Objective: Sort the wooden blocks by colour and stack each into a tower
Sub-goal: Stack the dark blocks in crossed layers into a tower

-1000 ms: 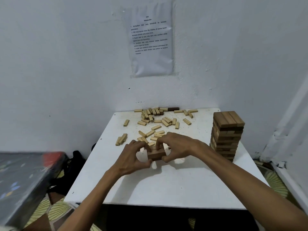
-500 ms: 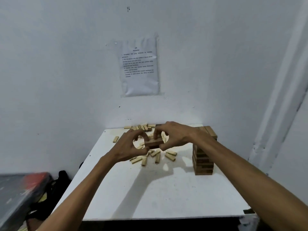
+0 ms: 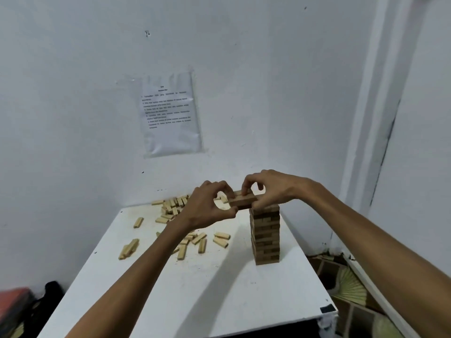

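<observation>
A tall tower of dark brown blocks (image 3: 266,236) stands on the right half of the white table (image 3: 195,293). Both my hands hold a small bundle of dark blocks (image 3: 242,200) in the air, level with the tower's top and just left of it. My left hand (image 3: 207,208) pinches the bundle's left end and my right hand (image 3: 268,189) grips its right end over the tower. Several light-coloured blocks (image 3: 195,239) lie scattered on the table's middle and another heap (image 3: 172,206) sits by the wall.
A printed sheet (image 3: 170,113) hangs on the white wall behind the table. A dark box with a red patch (image 3: 12,306) and a black bag (image 3: 48,296) lie at the lower left. Patterned floor tiles (image 3: 351,289) show on the right.
Both hands lifted the bundle of dark blocks off the table and carried it right and up, to the top of the dark tower. My view tilted upward.
</observation>
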Motion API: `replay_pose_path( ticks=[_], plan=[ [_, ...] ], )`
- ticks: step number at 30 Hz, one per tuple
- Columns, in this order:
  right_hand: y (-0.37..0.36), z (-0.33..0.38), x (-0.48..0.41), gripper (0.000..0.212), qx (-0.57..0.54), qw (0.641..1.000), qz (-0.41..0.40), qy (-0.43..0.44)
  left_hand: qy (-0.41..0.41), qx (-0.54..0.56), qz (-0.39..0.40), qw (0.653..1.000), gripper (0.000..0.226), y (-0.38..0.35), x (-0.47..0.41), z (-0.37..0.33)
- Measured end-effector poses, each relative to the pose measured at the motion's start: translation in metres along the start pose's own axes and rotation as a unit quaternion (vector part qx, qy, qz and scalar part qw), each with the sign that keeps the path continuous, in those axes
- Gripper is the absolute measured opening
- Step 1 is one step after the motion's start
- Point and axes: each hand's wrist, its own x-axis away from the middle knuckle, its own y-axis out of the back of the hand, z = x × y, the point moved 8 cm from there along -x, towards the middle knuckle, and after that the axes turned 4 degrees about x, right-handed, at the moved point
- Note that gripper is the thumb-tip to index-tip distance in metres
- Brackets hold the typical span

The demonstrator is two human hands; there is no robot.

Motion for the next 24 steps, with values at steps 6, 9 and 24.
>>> replay_pose_path(
  ticks=[6, 9, 24],
  plan=[
    [0.009, -0.032, 0.013, 0.042, -0.006, 1.0, -0.02, -0.023, -0.017, 0.019, 0.008, 1.0, 0.041, -0.019, -0.021, -0.02],
    [0.009, -0.043, 0.016, 0.044, -0.001, 0.999, -0.02, -0.034, -0.017, 0.015, 0.009, 1.0, 0.042, -0.025, -0.026, -0.025],
    [-0.001, -0.062, 0.015, 0.046, 0.014, 0.999, -0.007, -0.043, -0.017, -0.009, 0.042, 0.999, 0.045, -0.039, -0.03, -0.029]
  ],
)
